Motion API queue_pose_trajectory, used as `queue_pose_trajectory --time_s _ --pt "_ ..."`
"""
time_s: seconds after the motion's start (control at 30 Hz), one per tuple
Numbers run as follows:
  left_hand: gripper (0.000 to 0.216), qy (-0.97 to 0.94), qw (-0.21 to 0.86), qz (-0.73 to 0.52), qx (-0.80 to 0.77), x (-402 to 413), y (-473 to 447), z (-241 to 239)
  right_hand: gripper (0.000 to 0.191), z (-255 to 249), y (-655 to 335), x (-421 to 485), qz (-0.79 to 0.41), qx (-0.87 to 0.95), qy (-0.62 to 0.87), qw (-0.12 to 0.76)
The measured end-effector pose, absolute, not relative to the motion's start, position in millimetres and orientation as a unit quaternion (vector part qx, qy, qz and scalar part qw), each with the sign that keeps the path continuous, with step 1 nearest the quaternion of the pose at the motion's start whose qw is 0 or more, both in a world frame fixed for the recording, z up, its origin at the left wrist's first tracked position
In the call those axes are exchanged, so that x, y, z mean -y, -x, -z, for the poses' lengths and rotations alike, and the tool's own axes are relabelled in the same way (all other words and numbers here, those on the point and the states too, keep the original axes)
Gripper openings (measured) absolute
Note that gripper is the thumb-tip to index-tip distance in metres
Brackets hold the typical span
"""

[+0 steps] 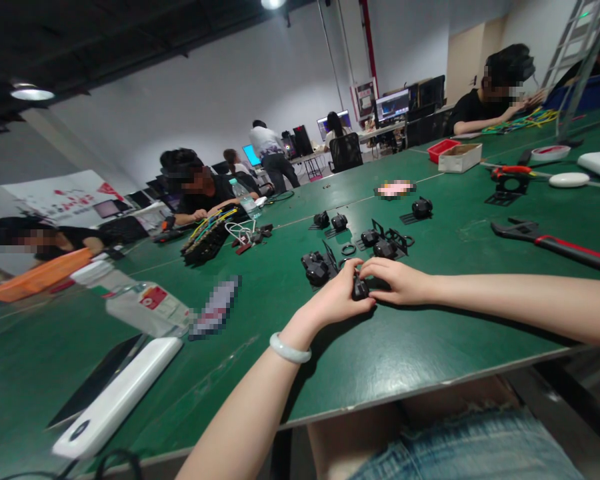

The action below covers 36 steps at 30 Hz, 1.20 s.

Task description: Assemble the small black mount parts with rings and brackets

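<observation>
Both my hands meet over a small black plastic part near the front of the green table. My left hand, with a pale bangle on its wrist, grips the part between thumb and fingers. From the other side my right hand curls its fingers round the same part, partly hiding it. Just beyond my left hand sits a similar black part with a flat bracket. A black ring and several more bracketed black parts lie past my fingers.
An adjustable wrench with red-black handles lies at right. To the left are a clear bottle and a white power strip. Small red and white boxes stand farther back. Co-workers sit across the table.
</observation>
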State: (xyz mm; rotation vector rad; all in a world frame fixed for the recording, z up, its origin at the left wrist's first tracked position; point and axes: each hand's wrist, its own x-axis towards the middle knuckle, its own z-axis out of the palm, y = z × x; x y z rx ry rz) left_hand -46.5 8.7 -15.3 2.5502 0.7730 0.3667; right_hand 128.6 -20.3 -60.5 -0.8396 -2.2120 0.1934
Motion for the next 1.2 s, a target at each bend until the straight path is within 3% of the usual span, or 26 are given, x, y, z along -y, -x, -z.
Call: queue_pose_trajectory --time_s 1.2 --pt "0.066 -0.922 0.221 -0.131 -0.291 -9.9 46.9 17.6 0.034 61.3 -129.6 18.1 -0.096 0.853 0.353 0.371"
